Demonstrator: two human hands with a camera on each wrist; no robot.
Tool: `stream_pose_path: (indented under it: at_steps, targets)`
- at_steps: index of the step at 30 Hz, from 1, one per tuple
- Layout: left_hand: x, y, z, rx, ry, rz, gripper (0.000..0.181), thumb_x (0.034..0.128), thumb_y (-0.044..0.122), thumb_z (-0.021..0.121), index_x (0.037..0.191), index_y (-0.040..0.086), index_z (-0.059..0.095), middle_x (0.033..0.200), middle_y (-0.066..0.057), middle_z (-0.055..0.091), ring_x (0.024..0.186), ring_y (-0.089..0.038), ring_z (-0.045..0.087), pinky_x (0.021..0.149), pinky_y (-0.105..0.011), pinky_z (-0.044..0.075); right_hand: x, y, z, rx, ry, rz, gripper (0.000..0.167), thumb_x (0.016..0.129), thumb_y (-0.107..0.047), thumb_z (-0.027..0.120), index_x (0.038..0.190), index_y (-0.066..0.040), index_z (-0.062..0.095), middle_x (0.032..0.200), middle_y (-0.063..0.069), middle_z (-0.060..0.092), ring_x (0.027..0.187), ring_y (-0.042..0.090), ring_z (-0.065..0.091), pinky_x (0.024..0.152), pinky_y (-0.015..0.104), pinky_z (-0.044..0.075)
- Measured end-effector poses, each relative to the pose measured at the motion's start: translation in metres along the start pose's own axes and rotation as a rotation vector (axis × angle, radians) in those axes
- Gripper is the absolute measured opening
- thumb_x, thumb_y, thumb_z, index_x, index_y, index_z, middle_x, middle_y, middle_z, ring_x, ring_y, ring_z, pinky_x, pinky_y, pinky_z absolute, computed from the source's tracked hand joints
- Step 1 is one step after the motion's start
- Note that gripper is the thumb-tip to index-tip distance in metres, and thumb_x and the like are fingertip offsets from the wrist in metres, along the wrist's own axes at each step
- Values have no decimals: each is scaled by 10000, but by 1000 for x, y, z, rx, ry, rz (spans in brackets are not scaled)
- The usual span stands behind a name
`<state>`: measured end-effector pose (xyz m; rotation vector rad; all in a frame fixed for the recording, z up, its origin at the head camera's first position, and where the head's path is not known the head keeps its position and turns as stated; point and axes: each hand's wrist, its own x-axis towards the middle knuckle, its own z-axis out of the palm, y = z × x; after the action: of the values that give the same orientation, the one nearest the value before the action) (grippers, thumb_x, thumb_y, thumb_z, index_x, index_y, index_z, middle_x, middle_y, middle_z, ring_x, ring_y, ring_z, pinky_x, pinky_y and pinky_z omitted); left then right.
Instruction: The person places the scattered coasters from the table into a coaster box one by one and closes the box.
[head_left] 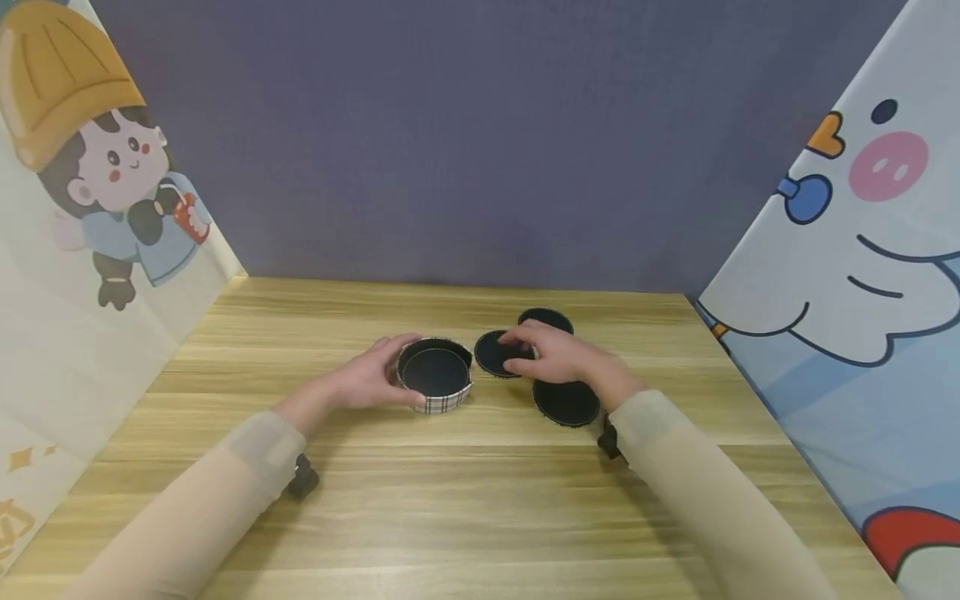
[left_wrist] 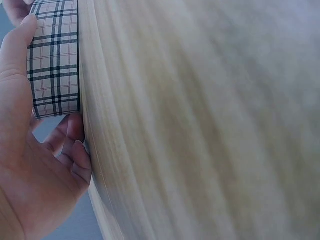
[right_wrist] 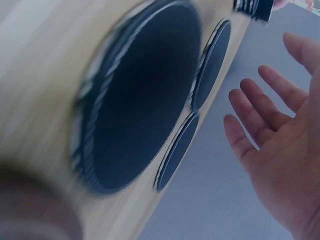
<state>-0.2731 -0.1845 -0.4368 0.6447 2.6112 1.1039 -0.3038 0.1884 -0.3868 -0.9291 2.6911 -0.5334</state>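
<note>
My left hand grips a round coaster holder with a plaid outer wall and a dark inside. In the left wrist view, the thumb lies along the plaid wall and the other fingers are on its far side. A notch opens in the holder's right side, and a black disc with a thin pale rim shows within. My right hand hovers over three round black coasters, its fingers loosely bent and holding nothing. One coaster lies beneath the fingertips, another behind the hand, and the third nearer me.
The holder and coasters are on a wood-grain table. A grey-purple panel stands at the back, with cartoon-printed panels at the left and right. Dark wrist devices show below both sleeves.
</note>
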Motion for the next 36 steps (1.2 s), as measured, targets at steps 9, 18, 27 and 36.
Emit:
stream_pose_path:
  at_steps: [9,18,27,36]
  targets:
    - [1,0,0,10,-3,-12,1188,815,490,971,1740,203,282,1549,-245,448,1351,-440,596,1214,-669,469,-34,19,-7,31,-29,30,565,1115,-425,634,1584,-115,573,1534,139,559,1377,364,594,1129,587,549]
    - [3,1,0,8,-17,-17,1202,814,503,968,1746,217,265,1564,-241,433,1333,-425,615,1193,-635,508,-61,40,-7,-35,-35,62,690,1058,-506,703,1587,-88,554,1532,191,566,1378,401,581,1123,621,533]
    - [1,1,1,-12,-16,-19,1194,824,468,968,1745,192,261,1561,-265,425,1311,-422,629,1171,-620,535,-73,44,2,-68,-57,128,983,902,-630,832,1637,-79,480,1651,262,448,1528,496,433,1200,678,448]
    - [1,2,1,-19,-10,-22,1205,813,470,974,1745,198,261,1591,-263,411,1341,-446,619,1181,-622,526,-77,49,7,-75,-66,172,1156,783,-645,927,1665,-78,438,1644,256,444,1531,507,415,1180,694,462]
